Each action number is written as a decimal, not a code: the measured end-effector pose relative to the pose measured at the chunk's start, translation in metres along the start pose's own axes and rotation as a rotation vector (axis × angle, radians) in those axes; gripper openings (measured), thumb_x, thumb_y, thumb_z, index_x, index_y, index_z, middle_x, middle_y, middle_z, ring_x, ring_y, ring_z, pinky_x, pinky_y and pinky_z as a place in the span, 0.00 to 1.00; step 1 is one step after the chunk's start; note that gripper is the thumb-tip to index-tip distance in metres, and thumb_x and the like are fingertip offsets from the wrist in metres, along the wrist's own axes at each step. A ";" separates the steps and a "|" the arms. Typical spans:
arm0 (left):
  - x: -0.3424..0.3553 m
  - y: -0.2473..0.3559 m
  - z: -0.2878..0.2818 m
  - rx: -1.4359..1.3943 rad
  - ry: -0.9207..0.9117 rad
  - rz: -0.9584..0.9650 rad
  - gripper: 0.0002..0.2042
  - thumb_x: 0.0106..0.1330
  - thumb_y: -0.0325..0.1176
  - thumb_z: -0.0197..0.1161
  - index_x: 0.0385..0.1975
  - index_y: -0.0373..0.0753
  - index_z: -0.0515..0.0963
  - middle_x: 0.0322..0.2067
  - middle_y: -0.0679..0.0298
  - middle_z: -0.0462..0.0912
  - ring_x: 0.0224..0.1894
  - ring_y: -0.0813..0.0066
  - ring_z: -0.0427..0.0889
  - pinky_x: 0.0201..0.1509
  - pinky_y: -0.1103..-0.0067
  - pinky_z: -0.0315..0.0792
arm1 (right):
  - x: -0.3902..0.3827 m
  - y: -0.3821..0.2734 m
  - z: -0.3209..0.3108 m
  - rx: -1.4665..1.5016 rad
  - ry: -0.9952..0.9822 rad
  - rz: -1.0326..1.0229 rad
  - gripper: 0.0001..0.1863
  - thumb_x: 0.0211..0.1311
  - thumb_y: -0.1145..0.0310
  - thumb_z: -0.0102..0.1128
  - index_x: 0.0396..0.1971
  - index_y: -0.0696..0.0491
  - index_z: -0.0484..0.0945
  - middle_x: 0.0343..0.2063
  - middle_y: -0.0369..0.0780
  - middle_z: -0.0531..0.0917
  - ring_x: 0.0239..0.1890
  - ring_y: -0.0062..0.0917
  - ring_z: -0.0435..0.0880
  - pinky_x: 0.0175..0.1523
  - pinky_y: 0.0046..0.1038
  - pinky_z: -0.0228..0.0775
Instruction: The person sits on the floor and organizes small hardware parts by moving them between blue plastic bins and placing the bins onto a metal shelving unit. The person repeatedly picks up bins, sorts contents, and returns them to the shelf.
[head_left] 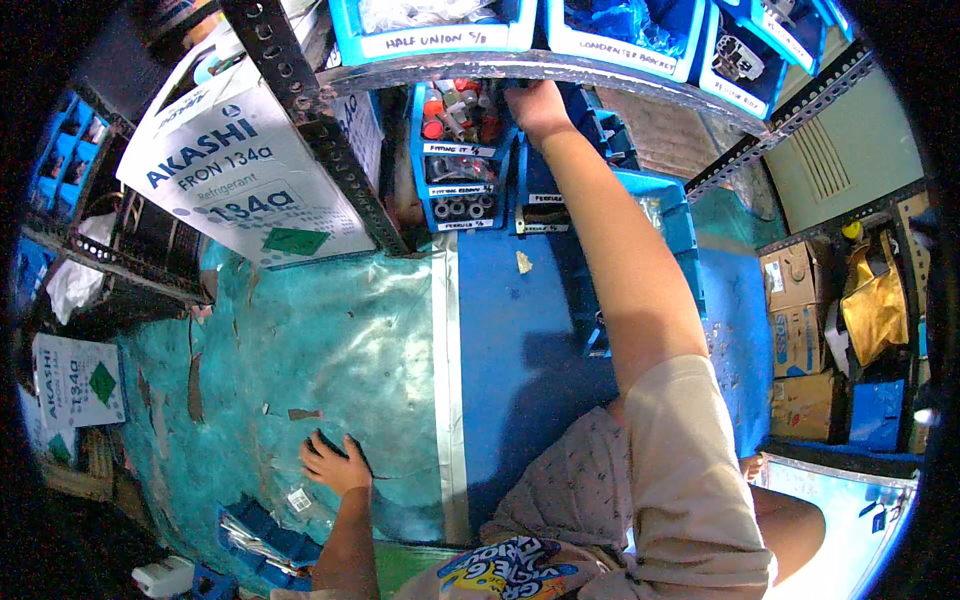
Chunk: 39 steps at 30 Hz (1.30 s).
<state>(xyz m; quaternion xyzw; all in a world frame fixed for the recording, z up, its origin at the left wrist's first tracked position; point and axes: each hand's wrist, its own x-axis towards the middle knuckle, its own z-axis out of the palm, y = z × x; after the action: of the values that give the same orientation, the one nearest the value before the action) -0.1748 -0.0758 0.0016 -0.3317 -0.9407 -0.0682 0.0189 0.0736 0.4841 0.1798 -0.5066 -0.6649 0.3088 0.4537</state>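
Note:
My right hand (pixel 540 110) reaches up to the blue bins just under the metal shelf rail (pixel 440 68); its fingertips are hidden, so I cannot tell what it holds. Left of it are stacked blue bins (pixel 460 165) of small fittings, some with red caps (pixel 432 128). More blue bins (pixel 670 215) stand behind and right of my right forearm. My left hand (pixel 335 460) is open, fingers spread on the teal mat (pixel 320 350), with nothing visible in it. A small blue tray (pixel 260 540) of thin white items lies below and left of it.
Blue bins (pixel 615 30) line the shelf above. White printed cartons (pixel 240 170) stand behind a black upright at left, with more (pixel 75 380) lower down. A blue floor section (pixel 510 300) adjoins the teal mat. Brown cartons (pixel 800 400) and a yellow bag (pixel 870 300) sit on the right rack.

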 end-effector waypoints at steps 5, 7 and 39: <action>0.001 0.001 -0.003 -0.008 -0.032 -0.008 0.32 0.60 0.47 0.59 0.62 0.40 0.61 0.63 0.50 0.57 0.67 0.49 0.53 0.70 0.50 0.39 | -0.012 -0.003 0.003 0.030 -0.043 0.095 0.26 0.50 0.69 0.64 0.51 0.60 0.74 0.42 0.47 0.83 0.45 0.33 0.81 0.54 0.29 0.68; 0.001 0.002 -0.004 -0.017 -0.032 -0.006 0.32 0.59 0.48 0.59 0.61 0.40 0.61 0.63 0.49 0.57 0.68 0.49 0.52 0.70 0.49 0.39 | -0.011 -0.007 0.003 -0.153 0.005 0.169 0.24 0.53 0.70 0.60 0.52 0.59 0.73 0.47 0.49 0.80 0.51 0.36 0.79 0.56 0.31 0.66; 0.000 0.000 -0.005 -0.031 -0.046 -0.032 0.33 0.56 0.49 0.60 0.60 0.40 0.62 0.62 0.49 0.58 0.68 0.50 0.51 0.70 0.48 0.35 | -0.002 -0.064 -0.024 0.936 0.006 0.172 0.23 0.61 0.58 0.60 0.54 0.51 0.73 0.51 0.38 0.79 0.58 0.31 0.72 0.63 0.40 0.63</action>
<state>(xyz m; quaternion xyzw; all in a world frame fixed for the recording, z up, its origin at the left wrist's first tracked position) -0.1749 -0.0762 0.0067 -0.3185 -0.9449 -0.0754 -0.0087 0.0708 0.4618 0.2449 -0.3018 -0.4088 0.6100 0.6080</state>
